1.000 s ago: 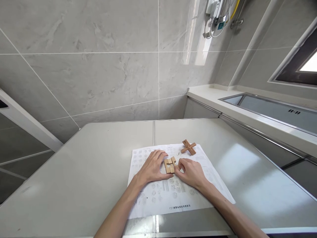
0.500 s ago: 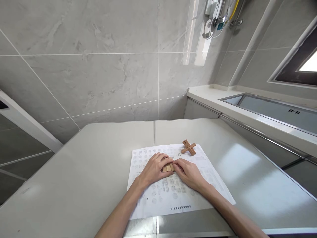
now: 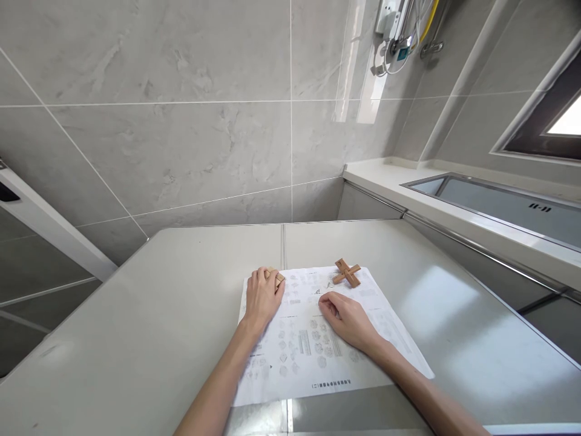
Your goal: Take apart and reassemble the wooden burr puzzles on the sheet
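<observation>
My left hand [image 3: 263, 297] is closed over a small light wooden block piece [image 3: 278, 278] at the sheet's far left corner; the fingers hide most of it. My right hand [image 3: 344, 315] rests on the printed paper sheet [image 3: 299, 375] with its fingers curled together, and I cannot make out anything inside them. Beyond the right hand, apart from it, a brown wooden cross-shaped puzzle piece [image 3: 347, 273] lies on the sheet's far edge. Small diagrams and lines of print cover the paper.
The sheet lies on a pale folding table [image 3: 181, 339] with a seam down its middle. A grey tiled wall [image 3: 204, 151] rises behind it. To the right are a white counter with a sink [image 3: 499, 203], a window [image 3: 549, 130] and sockets with cables [image 3: 394, 36].
My left hand has moved left and away from me with the light wooden piece, leaving my right hand. The right hand stays nearly where it was, no longer touching the piece.
</observation>
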A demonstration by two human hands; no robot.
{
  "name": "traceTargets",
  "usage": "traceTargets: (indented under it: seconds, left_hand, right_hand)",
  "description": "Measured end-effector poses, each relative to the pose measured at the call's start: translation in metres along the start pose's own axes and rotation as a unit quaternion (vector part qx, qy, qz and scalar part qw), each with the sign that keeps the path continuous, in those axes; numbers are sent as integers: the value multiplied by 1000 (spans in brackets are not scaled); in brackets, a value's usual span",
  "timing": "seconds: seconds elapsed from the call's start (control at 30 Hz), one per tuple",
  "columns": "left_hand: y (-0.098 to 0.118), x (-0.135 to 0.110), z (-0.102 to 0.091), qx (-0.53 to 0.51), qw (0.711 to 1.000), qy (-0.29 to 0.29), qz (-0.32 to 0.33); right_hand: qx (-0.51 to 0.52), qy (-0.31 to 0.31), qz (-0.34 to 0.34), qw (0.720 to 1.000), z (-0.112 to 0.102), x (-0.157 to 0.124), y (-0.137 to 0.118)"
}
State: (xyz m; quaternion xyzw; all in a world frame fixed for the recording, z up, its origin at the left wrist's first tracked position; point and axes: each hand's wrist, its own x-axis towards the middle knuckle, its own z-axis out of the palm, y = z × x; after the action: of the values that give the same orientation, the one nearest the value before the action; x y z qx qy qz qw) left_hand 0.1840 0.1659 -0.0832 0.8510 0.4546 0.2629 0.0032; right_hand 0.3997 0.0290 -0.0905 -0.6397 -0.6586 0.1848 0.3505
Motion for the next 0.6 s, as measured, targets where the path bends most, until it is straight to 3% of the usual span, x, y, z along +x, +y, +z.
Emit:
traceTargets:
  seconds: [0.23, 0.4, 0.6]
  left_hand:
    - [5, -1, -2, 55, 998, 6, -27]
    - [1, -2, 2, 40, 998, 12, -35]
    - [15, -5, -4, -47, 997, 31, 60]
  right_hand:
    - [-1, -4, 0, 1000, 0, 0, 1]
    - [0, -13, 3, 1000, -1, 0, 1]
    - [-7, -14, 0, 1000, -1, 0, 2]
